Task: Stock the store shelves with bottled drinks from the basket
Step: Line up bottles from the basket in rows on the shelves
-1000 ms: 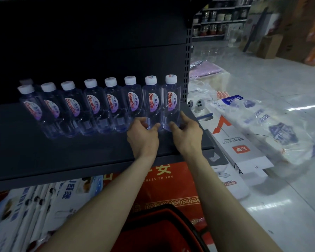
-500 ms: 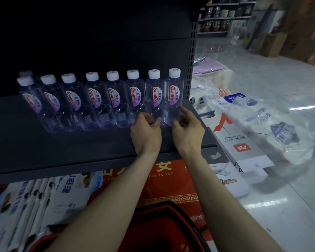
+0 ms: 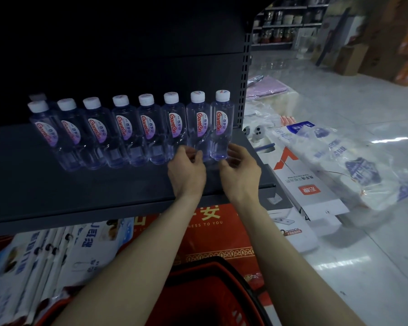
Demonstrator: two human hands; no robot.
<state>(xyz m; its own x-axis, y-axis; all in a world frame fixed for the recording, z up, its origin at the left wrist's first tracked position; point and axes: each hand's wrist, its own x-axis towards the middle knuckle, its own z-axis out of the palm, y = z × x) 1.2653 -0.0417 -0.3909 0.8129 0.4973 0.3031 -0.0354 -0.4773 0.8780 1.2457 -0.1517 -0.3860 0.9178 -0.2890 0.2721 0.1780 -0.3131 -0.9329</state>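
Hiding at far left: one more white cap [image 3: 37,97] behind the first bottle [image 3: 47,130], body lost in the dark.
Back panel [image 3: 127,55]: black, too dim to read.
Bottle row [image 3: 149,132]: eight clear bottles with white caps, upright, shoulder to shoulder, set toward the back of the dark shelf [image 3: 80,189]; labels facing out.
Left hand [image 3: 186,172]: fingers loosely curled at the foot of the seventh bottle [image 3: 198,128]; touching or just short of it, cannot tell (fingertips blur against the clear plastic).
Right hand [image 3: 242,172]: curled narrowly about the foot of the end bottle [image 3: 222,128], thumb in front, fingers at its right side; grip or mere nearness, cannot tell.
Basket [image 3: 205,276]: red, low in view, cut off by the bottom edge; contents unseen.
Open room: wide bare strip of shelf in front of the row, from the left edge to the hands.
Right limit: slotted upright [image 3: 244,78] just beside the end bottle.
Below the shelf: white packets [image 3: 45,267] at left, red box [image 3: 212,231] in the middle.
Floor [image 3: 363,267] at right: white carton [image 3: 299,191] and plastic-wrapped rolls [image 3: 353,161] lying close to the shelf end.
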